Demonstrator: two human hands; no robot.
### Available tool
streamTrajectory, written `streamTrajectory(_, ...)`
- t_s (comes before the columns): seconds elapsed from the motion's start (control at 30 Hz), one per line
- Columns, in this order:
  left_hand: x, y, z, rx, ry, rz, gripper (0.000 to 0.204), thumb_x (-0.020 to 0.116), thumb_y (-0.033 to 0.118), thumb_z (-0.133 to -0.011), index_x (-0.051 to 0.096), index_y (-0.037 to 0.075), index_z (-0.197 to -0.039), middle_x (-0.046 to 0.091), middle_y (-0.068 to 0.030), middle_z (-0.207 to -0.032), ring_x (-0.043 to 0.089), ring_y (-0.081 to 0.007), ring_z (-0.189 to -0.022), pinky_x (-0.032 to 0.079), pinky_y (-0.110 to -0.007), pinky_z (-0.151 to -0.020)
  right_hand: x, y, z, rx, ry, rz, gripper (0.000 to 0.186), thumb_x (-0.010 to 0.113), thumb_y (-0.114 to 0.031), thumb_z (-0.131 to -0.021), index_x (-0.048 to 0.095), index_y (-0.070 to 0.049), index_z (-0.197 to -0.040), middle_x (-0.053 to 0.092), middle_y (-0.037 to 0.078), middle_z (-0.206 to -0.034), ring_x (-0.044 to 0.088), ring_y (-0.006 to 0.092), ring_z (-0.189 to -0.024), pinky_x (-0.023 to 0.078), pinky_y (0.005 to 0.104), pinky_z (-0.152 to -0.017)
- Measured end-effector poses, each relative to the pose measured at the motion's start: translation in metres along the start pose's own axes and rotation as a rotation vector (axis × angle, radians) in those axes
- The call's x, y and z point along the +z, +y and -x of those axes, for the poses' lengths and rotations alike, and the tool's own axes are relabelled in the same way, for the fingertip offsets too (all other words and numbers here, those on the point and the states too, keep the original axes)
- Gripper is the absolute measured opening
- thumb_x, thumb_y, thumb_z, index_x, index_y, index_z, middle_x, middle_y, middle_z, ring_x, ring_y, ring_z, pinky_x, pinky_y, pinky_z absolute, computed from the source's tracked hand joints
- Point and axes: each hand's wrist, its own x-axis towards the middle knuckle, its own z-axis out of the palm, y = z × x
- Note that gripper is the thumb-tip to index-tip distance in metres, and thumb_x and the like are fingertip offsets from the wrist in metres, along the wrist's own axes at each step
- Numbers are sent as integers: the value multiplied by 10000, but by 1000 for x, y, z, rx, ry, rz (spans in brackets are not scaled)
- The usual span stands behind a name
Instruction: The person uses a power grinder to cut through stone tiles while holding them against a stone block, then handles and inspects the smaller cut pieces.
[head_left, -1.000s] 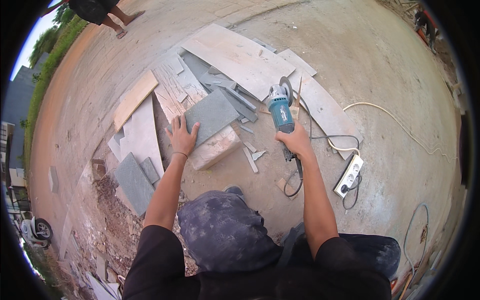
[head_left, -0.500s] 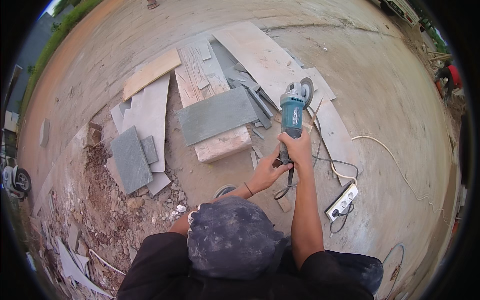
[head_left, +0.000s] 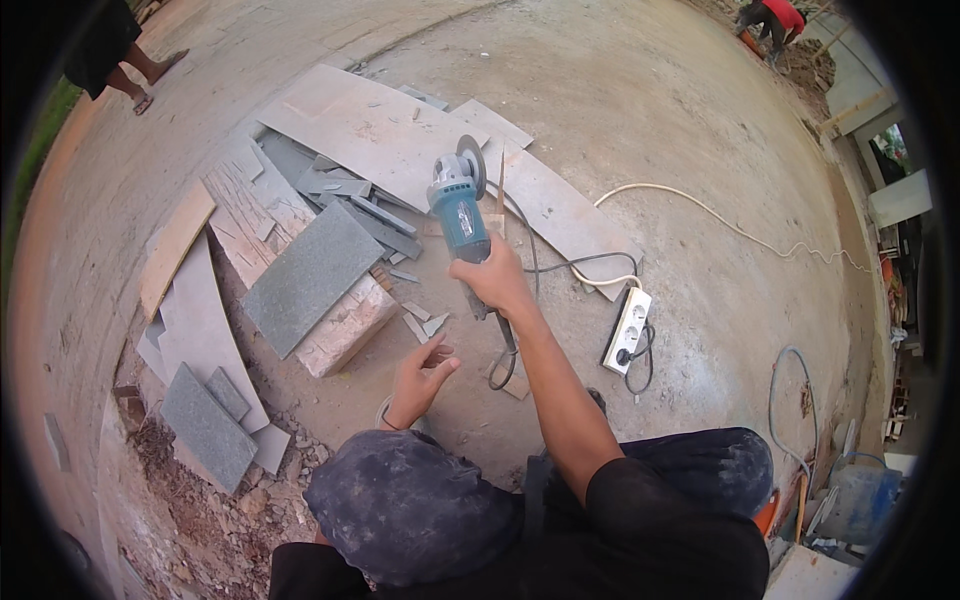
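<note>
My right hand (head_left: 492, 275) is wrapped round the dark body of a teal angle grinder (head_left: 462, 222), held out in front of me with its round disc (head_left: 471, 165) at the far end. Apart from the tool, my left hand (head_left: 422, 380) hangs with fingers spread and nothing in it. Left of the grinder a grey-green stone tile (head_left: 322, 278) lies across a pale, scarred wooden block (head_left: 345, 325). The grinder's black cord (head_left: 507, 338) drops from its rear end and loops on the ground.
A white power strip (head_left: 628, 325) with a plug in it lies at the right, a cream cable (head_left: 690, 205) trailing beyond. Long grey slabs (head_left: 360, 120) and stone offcuts lie ahead. Another tile (head_left: 208, 425) rests by rubble at left. Two other people stand or bend in the distance.
My left hand has come off the grinder's rear end and opened. The right hand still holds the grinder. My view has swung to the right, and a standing person's legs now show at far left.
</note>
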Motion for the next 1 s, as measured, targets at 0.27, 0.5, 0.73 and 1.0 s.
streamTrajectory(0.27,-15,-59,79,246,97,-550,399,730,251,-892,658,12,-1204,652,-157,-1183,604,-359,-1096,470,-419,-968,-77,35,-41,133,161,292,601,758,-335,-651,598,6,-1119,696,253,-1036,679,397,-980,532,438,-861)
streamTrajectory(0.5,-7,-48,71,251,174,-633,292,745,151,-857,673,11,-1103,667,-183,-1109,629,-375,-1033,500,-432,-903,-128,102,-91,197,240,731,656,761,-326,-688,551,-35,-1237,694,243,-1083,676,405,-1009,534,480,-879)
streamTrajectory(0.73,0,-50,67,266,187,-646,248,731,129,-841,683,12,-1054,672,-183,-1066,637,-375,-1000,505,-432,-872,-143,144,-111,121,194,931,681,783,-269,-738,469,-25,-1291,643,249,-1079,663,420,-995,546,481,-853)
streamTrajectory(1.0,-6,-53,67,261,166,-681,232,726,125,-838,687,17,-1039,673,-159,-1073,641,-360,-997,509,-433,-869,-127,151,-117,42,167,1007,892,865,-360,-712,411,-49,-1415,615,233,-1167,640,392,-1066,544,471,-860)
